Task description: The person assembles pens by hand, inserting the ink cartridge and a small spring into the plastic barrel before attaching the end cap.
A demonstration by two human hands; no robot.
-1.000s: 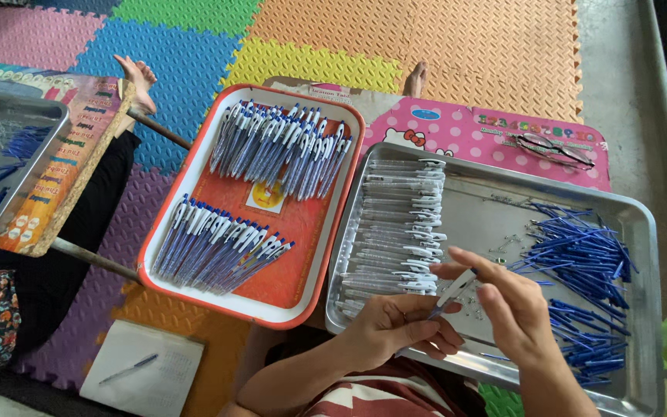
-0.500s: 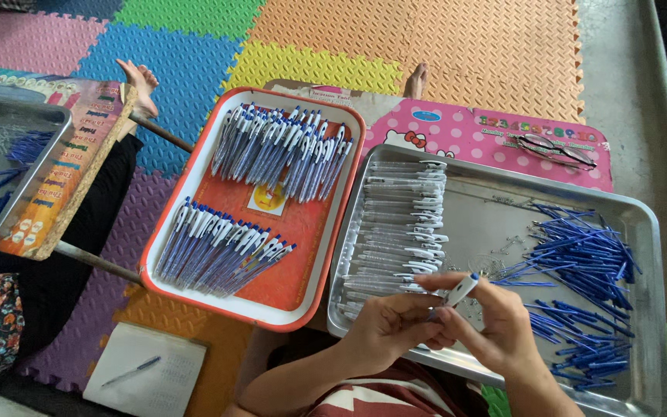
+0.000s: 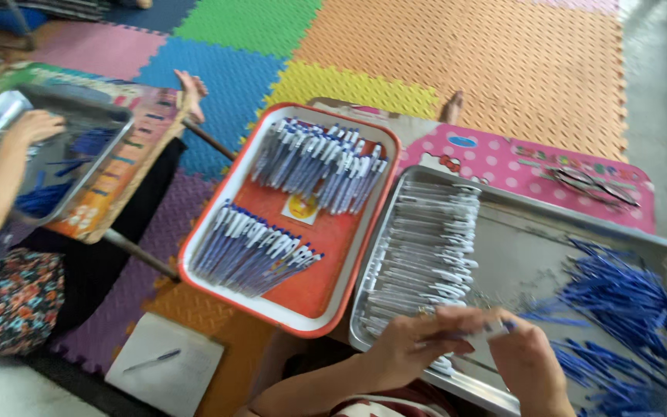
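My left hand [image 3: 414, 347] and my right hand [image 3: 526, 363] meet over the near edge of a metal tray [image 3: 519, 239]. Together they pinch one pen [image 3: 496, 330], a clear barrel with a blue tip showing between the fingers. Clear pen barrels [image 3: 426, 255] lie in a stack on the tray's left side. Loose blue refills [image 3: 619, 301] are heaped on its right side. Left of it, a red tray [image 3: 333, 297] holds two groups of finished blue-and-white pens [image 3: 318, 162].
The trays rest on a pink dotted low table [image 3: 503, 158] with eyeglasses [image 3: 592, 185] on it. Another person's hand [image 3: 32, 127] reaches into a second metal tray [image 3: 9, 116] at left. Coloured foam mats cover the floor. A white sheet with a pen [image 3: 156, 363] lies below.
The view has shifted right and blurred. My hands have come closer together around the pen. The other person's arm has reached further into the left tray.
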